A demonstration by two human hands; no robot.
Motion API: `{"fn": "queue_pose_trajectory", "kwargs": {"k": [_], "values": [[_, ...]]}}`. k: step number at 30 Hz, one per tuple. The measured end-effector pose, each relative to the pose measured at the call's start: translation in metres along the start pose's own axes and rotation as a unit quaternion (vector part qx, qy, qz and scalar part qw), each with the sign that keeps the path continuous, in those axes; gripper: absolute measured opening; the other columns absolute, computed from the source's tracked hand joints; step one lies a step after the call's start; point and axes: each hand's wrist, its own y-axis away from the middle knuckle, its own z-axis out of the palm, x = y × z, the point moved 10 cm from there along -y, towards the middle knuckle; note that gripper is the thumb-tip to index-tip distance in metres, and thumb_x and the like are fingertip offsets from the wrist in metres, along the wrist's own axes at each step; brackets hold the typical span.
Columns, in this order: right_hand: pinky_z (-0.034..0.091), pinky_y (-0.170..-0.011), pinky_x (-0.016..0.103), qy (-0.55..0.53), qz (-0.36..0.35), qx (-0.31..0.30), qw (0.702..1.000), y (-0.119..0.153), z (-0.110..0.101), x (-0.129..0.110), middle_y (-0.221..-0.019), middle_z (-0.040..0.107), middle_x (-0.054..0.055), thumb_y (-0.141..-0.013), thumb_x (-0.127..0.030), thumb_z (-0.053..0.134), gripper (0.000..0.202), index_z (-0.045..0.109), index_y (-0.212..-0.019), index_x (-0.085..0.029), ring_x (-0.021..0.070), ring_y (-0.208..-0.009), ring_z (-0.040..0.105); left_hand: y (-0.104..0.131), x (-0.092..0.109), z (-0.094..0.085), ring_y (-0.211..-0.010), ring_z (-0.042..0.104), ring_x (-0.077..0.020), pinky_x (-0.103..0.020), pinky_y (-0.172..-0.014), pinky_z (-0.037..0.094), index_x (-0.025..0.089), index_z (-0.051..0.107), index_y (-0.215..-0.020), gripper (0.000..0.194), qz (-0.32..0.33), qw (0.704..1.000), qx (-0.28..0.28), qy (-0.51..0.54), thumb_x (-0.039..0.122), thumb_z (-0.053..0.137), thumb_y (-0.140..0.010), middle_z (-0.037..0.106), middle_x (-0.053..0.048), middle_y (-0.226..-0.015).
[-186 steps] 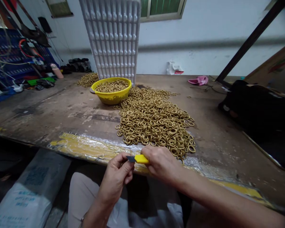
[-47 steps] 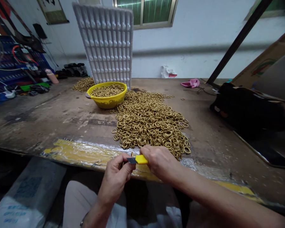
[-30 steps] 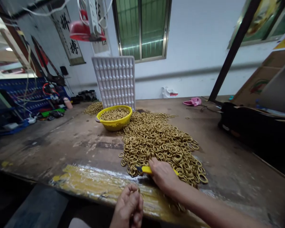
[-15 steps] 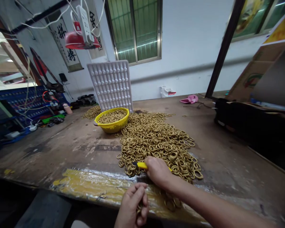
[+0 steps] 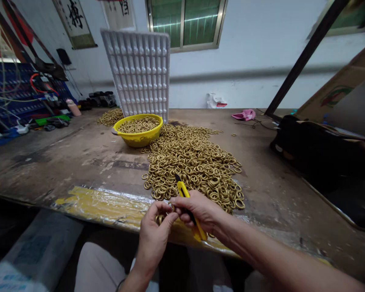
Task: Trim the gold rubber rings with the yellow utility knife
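My right hand (image 5: 200, 209) is closed around a yellow utility knife (image 5: 183, 189), whose dark tip points up and away from me. Close beside it, my left hand (image 5: 152, 233) curls around a few brass-coloured rings (image 5: 160, 219). The fingertips of both hands meet over the table's front edge, and they partly hide the held rings. Just beyond the hands spreads a big heap of similar rings (image 5: 194, 162). A yellow bowl (image 5: 140, 140) full of rings stands at the heap's far left.
Behind the bowl a pale ribbed plastic tray (image 5: 142, 77) stands upright. Another small ring pile (image 5: 110, 117) lies to its left. Shiny yellow tape (image 5: 103, 207) covers part of the table's front edge. A black bag (image 5: 316, 158) sits at right, and a pink cloth (image 5: 245, 114) lies farther back.
My right hand has drawn back from the heap to my left hand, and the knife has swung from lying sideways to pointing away. My left hand has risen, and the view has tilted down.
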Motion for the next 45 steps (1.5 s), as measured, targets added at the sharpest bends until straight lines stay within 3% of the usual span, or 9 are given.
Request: {"fn": "queue_pose_trajectory", "kwargs": {"k": [7, 11, 13, 18, 24, 33, 40, 43, 45], "values": [[0.023, -0.033, 0.016, 0.026, -0.022, 0.010, 0.999, 0.006, 0.005, -0.006, -0.048, 0.045, -0.007, -0.066, -0.035, 0.066, 0.026, 0.049, -0.060, -0.016, 0.0034, -0.037, 0.033, 0.002, -0.010, 0.005, -0.042, 0.040, -0.0054, -0.017, -0.041, 0.030, 0.014, 0.063, -0.077, 0.019, -0.071, 0.995, -0.071, 0.009, 0.032, 0.070, -0.073, 0.054, 0.003, -0.055], [0.022, -0.036, 0.019, 0.150, -0.066, 0.006, 0.987, 0.006, 0.004, -0.014, -0.047, 0.041, -0.007, -0.077, -0.040, 0.054, 0.029, 0.046, -0.060, -0.018, 0.0054, -0.039, 0.031, 0.006, -0.022, 0.008, -0.037, 0.033, -0.0027, -0.014, -0.035, 0.019, 0.013, 0.061, -0.081, 0.025, -0.151, 0.977, -0.097, 0.115, 0.034, 0.073, -0.070, 0.053, 0.004, -0.052], [0.025, -0.042, 0.020, 0.297, -0.147, 0.036, 0.943, 0.013, 0.002, -0.031, -0.050, 0.041, -0.006, -0.081, -0.034, 0.049, 0.027, 0.044, -0.059, -0.019, 0.0068, -0.044, 0.033, 0.008, -0.024, 0.009, -0.037, 0.034, -0.0010, -0.014, -0.033, 0.017, 0.013, 0.061, -0.085, 0.028, -0.175, 0.963, -0.101, 0.176, 0.033, 0.073, -0.070, 0.061, 0.000, -0.067], [0.026, -0.054, 0.023, 0.623, -0.256, 0.101, 0.732, 0.036, 0.015, -0.049, -0.065, 0.055, 0.000, -0.072, -0.009, 0.049, 0.009, 0.052, -0.068, -0.017, 0.0109, -0.060, 0.046, 0.010, -0.020, 0.008, -0.036, 0.035, 0.0011, -0.014, -0.033, 0.017, 0.012, 0.061, -0.083, 0.026, -0.187, 0.947, -0.111, 0.236, 0.032, 0.072, -0.072, 0.062, -0.001, -0.075], [0.029, -0.057, 0.026, 0.734, -0.225, 0.084, 0.635, 0.035, 0.025, -0.036, -0.080, 0.062, 0.003, -0.075, -0.009, 0.048, 0.014, 0.055, -0.083, -0.018, 0.0144, -0.069, 0.055, 0.012, -0.015, 0.005, -0.033, 0.029, -0.0020, -0.015, -0.034, 0.014, 0.013, 0.057, -0.075, 0.029, -0.161, 0.961, -0.102, 0.199, 0.039, 0.069, -0.074, 0.044, 0.007, -0.040], [0.027, -0.054, 0.028, 0.764, -0.259, 0.099, 0.583, 0.036, 0.032, -0.039, -0.082, 0.064, 0.005, -0.088, -0.013, 0.041, 0.016, 0.056, -0.085, -0.018, 0.0166, -0.066, 0.058, 0.014, -0.010, 0.001, -0.036, 0.037, -0.0014, -0.014, -0.034, 0.018, 0.014, 0.055, -0.081, 0.028, -0.149, 0.961, -0.097, 0.214, 0.036, 0.071, -0.073, 0.058, 0.002, -0.061], [0.027, -0.054, 0.026, 0.754, -0.156, 0.240, 0.591, 0.020, -0.034, -0.075, -0.075, 0.066, 0.007, -0.082, -0.011, 0.045, 0.015, 0.059, -0.083, -0.016, 0.0173, -0.066, 0.060, 0.029, -0.001, 0.005, -0.038, 0.036, -0.0001, -0.014, -0.034, 0.015, 0.013, 0.053, -0.072, 0.024, -0.149, 0.943, -0.183, 0.235, 0.032, 0.068, -0.077, 0.057, 0.000, -0.069], [0.031, -0.057, 0.024, 0.727, -0.204, 0.170, 0.633, 0.009, -0.013, -0.068, -0.079, 0.065, 0.004, -0.083, -0.015, 0.049, 0.011, 0.059, -0.080, -0.018, 0.0144, -0.070, 0.059, 0.028, -0.013, 0.001, -0.039, 0.032, 0.0007, -0.014, -0.033, 0.014, 0.013, 0.054, -0.071, 0.026, -0.171, 0.940, -0.165, 0.244, 0.034, 0.064, -0.081, 0.053, 0.001, -0.068], [0.032, -0.059, 0.024, 0.739, -0.230, 0.146, 0.617, 0.002, 0.003, -0.060, -0.085, 0.063, 0.003, -0.081, -0.014, 0.051, 0.009, 0.059, -0.082, -0.018, 0.0138, -0.073, 0.059, 0.024, -0.022, -0.004, -0.039, 0.031, 0.0007, -0.014, -0.033, 0.014, 0.012, 0.054, -0.070, 0.028, -0.179, 0.941, -0.140, 0.249, 0.036, 0.061, -0.083, 0.050, 0.002, -0.066]]}}
